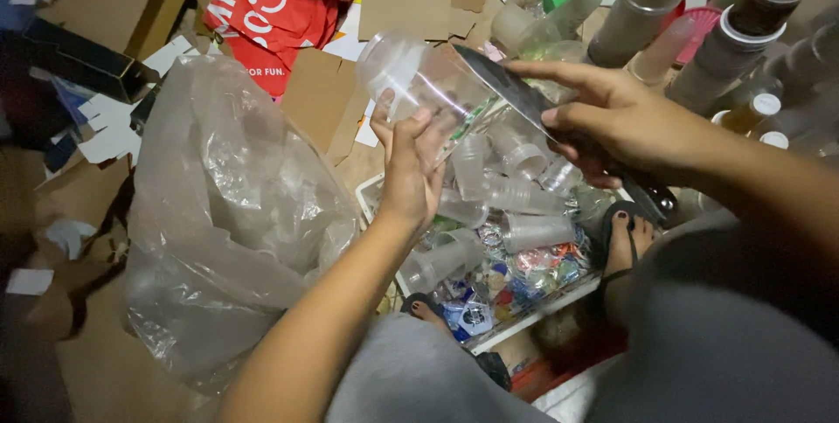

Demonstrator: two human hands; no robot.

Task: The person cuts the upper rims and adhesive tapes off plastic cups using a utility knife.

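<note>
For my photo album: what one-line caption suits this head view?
Left hand grips a clear plastic cup; right hand presses a dark blade against it, above a tray of cups.

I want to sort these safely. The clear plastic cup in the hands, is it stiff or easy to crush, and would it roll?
The clear plastic cup looks thin-walled and empty, so probably light and easily dented. The left hand grips it alone. Its round shape would likely roll if laid on its side.
</note>
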